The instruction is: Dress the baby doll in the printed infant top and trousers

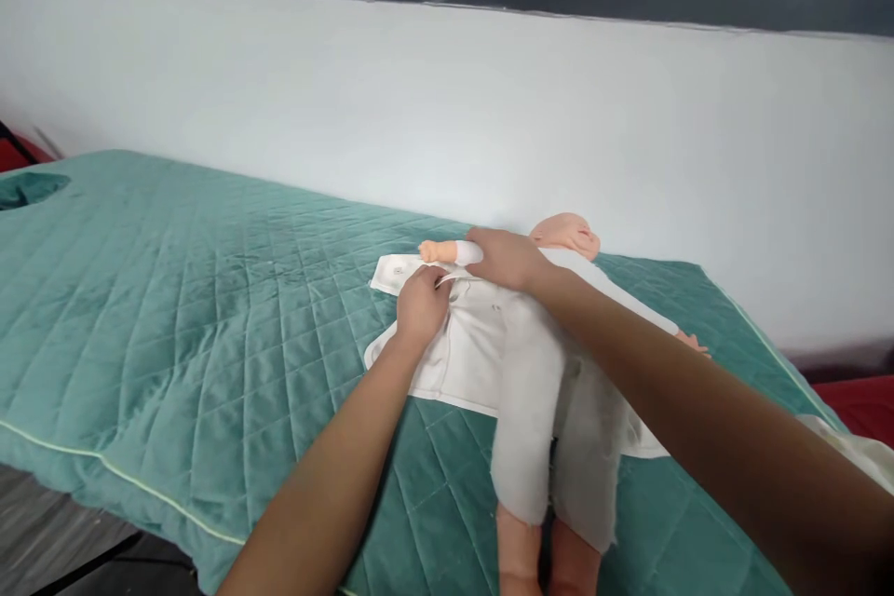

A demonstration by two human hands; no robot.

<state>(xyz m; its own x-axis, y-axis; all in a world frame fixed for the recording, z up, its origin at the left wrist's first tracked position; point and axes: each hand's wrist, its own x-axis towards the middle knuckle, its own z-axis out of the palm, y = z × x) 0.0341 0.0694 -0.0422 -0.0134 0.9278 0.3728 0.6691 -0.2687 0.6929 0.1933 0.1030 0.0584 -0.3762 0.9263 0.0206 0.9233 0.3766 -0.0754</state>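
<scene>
A baby doll (531, 363) in white cloth lies on a white garment (465, 363), its head at the wall side and its bare lower legs toward me. My left hand (424, 303) is closed in a pinch on an edge of that garment, just below the doll's small forearm (440, 250). Over the doll's upper arm and chest lies my right hand (507, 258), its fingers curled around the sleeved arm. My right forearm hides part of the doll's body. One flap of the garment (391, 272) spreads out past the doll's hand.
Beneath everything is a green quilted bed cover (174, 298) with a pale piped edge. A white wall (314, 102) rises right behind the bed. Red seating (856, 405) shows at the right, and a cover opening (32, 190) at the far left.
</scene>
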